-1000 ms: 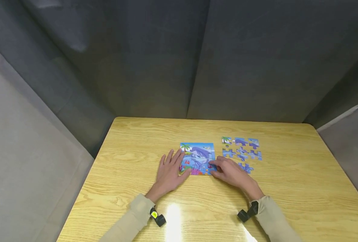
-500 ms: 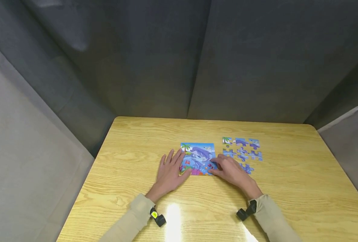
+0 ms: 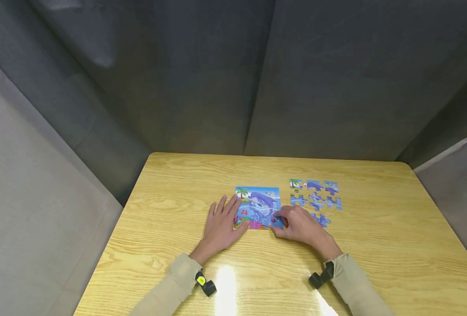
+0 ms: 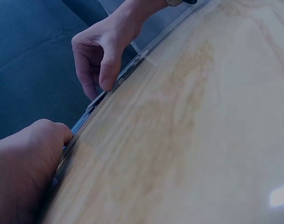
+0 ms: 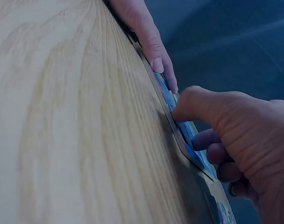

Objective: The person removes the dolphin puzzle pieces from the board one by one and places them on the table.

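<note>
My left hand (image 3: pixel 222 224) lies spread with straight fingers, its fingertips and thumb on the left side of a square dolphin puzzle (image 3: pixel 257 195). A palm tree, dolphins and coral show on the puzzle. At its lower right corner, my right hand (image 3: pixel 298 224) pinches a blue puzzle piece (image 3: pixel 273 220) between thumb and forefinger. In the right wrist view, the thumb (image 5: pixel 198 105) is at the puzzle's near edge, while the curled fingers reach over its surface. The left wrist view shows the puzzle edge-on (image 4: pixel 88 112) below both hands.
Several loose puzzle pieces (image 3: pixel 316 199) lie in spaced rows right of the puzzle, just beyond my right hand. All this is on a wood-grain table (image 3: pixel 178 184). Dark grey curtains (image 3: pixel 201 87) hang behind its far edge.
My right thumb has shifted slightly down and left along the puzzle's lower right corner, and the forefinger has moved a little. The left hand and the loose pieces have stayed in place.
</note>
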`<state>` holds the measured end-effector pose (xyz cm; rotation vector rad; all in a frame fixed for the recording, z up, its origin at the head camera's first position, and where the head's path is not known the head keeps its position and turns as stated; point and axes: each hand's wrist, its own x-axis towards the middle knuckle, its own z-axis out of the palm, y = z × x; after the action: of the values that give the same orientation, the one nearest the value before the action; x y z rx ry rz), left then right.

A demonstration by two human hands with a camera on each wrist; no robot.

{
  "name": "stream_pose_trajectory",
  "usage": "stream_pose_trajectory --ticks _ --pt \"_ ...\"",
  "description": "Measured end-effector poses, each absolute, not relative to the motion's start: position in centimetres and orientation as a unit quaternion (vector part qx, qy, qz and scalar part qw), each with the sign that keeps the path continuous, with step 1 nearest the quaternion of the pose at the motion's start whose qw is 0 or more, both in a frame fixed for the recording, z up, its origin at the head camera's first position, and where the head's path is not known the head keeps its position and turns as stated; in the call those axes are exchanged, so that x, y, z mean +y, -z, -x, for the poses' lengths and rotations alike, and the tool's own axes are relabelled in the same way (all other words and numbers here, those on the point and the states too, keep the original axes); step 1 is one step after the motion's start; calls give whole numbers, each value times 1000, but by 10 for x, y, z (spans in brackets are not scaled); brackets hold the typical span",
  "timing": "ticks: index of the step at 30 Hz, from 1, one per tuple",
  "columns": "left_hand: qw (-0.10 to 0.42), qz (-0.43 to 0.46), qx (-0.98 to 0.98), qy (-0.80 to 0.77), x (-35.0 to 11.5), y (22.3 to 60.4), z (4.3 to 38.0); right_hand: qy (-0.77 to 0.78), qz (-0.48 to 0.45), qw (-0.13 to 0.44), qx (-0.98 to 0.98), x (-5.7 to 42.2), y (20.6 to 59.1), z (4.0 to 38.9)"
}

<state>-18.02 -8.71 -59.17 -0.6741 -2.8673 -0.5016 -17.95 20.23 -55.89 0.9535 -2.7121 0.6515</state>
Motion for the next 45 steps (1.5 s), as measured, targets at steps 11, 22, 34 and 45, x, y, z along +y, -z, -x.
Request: stream_pose_trajectory --ticks 11,22,34,45 --pt "79 227 -955 175 -87 591 179 -260 -300 25 -917 205 550 170" --pt "85 228 -953 181 -87 588 178 -296 -277 -51 -913 204 548 172" --pt "78 225 -956 172 -86 590 180 -367 -278 -55 -886 215 547 164" --pt "79 227 -954 179 -87 589 179 -382 -247 -52 -889 242 542 160"
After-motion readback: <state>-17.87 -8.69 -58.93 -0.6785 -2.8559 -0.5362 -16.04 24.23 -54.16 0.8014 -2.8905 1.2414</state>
